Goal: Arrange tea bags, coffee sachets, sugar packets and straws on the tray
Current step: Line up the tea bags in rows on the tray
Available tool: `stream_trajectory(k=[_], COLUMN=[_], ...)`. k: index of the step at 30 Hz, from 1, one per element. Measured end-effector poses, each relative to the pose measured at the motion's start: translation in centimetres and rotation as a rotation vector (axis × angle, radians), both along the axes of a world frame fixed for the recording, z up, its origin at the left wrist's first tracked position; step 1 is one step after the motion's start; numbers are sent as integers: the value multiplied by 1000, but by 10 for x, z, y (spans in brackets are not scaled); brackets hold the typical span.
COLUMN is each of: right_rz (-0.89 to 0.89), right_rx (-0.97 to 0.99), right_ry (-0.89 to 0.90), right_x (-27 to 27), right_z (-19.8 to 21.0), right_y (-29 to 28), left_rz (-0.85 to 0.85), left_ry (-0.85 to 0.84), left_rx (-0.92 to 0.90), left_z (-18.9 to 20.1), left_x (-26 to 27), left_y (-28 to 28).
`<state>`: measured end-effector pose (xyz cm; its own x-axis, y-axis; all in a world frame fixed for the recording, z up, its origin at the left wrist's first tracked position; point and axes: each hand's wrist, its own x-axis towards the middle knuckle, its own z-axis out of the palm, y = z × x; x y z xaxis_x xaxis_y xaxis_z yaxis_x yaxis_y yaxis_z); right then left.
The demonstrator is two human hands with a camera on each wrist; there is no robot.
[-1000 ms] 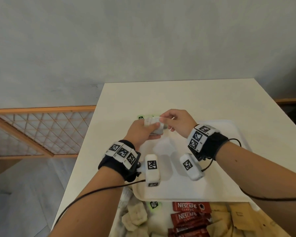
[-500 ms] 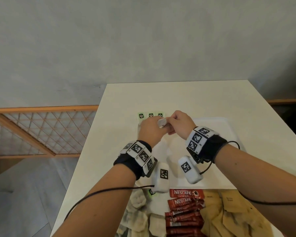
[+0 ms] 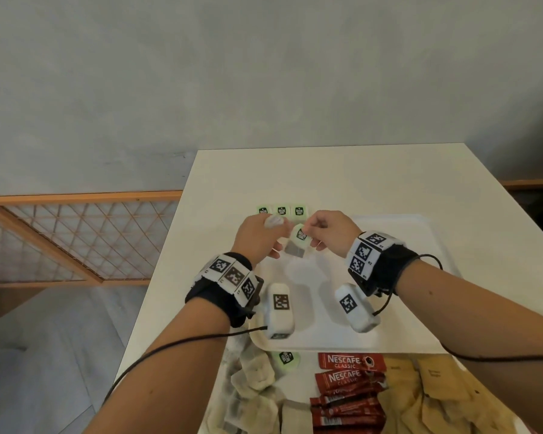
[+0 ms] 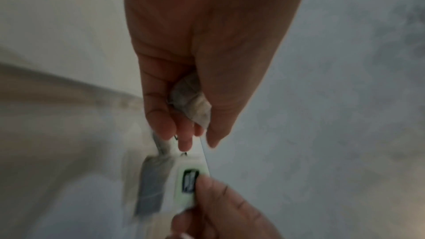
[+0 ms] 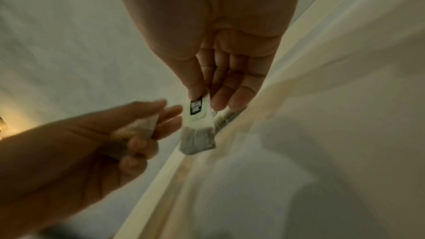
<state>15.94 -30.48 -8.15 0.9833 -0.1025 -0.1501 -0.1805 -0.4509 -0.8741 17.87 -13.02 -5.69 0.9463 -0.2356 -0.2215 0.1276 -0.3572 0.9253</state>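
Three tea bags (image 3: 281,212) already line the tray (image 3: 414,277) edge, and now our hands have parted: right hand (image 3: 328,233) pinches a fourth tea bag (image 3: 299,242) over the tray, left hand (image 3: 257,238) apparently clutching spares (image 3: 274,221).

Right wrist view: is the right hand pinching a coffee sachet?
No: the right hand pinches the green tag of a tea bag, which hangs below its fingers.
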Motion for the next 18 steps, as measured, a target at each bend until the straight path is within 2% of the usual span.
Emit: stream_trajectory(k=[3, 6, 12, 18], right_rz=[-47, -23, 83, 10], right_rx=[-108, -185, -228, -257], right_ry=[18, -40, -90, -113], right_x=[10, 24, 48, 66], right_z=[-10, -13, -11, -14], right_y=[4, 10, 40, 51], left_rz=[138, 217, 292, 320], left_ry=[52, 72, -14, 30], left_rx=[-61, -124, -82, -101], left_z=[0, -1, -15, -30], left_x=[18, 32, 50, 55], left_y=[15, 28, 44, 51])
